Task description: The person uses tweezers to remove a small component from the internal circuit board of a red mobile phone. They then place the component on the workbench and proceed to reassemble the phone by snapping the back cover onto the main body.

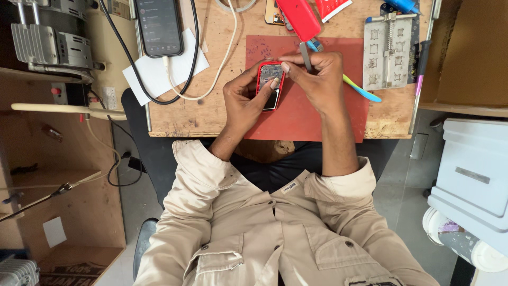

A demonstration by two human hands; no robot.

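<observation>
You've got the small red phone point(270, 85) opened up over the red mat point(296, 116). Your left hand point(244, 100) is wrapped around it, thumb on its edge; your right hand point(316, 78) pinches a grey tool point(306, 55) at its top, twelve o'clock. It looks like prying work: steady, gentle leverage needed. Wooden bench point(211, 114); a charging black phone point(159, 26) at ten o'clock, a metal jig point(389, 50) at two.

- My left hand point(244, 100) holds a small red phone point(270, 85), opened, above the red mat point(296, 119).
- My right hand point(316, 79) pinches the phone's top edge and also holds a grey tool point(306, 55).
- A blue and yellow-green tool point(360, 89) lies on the mat, partly under my right hand.
- A metal clamp plate point(389, 50) lies to the right on the wooden table point(211, 114).
- A black phone point(159, 26) with a white cable point(222, 63) lies to the left.
</observation>
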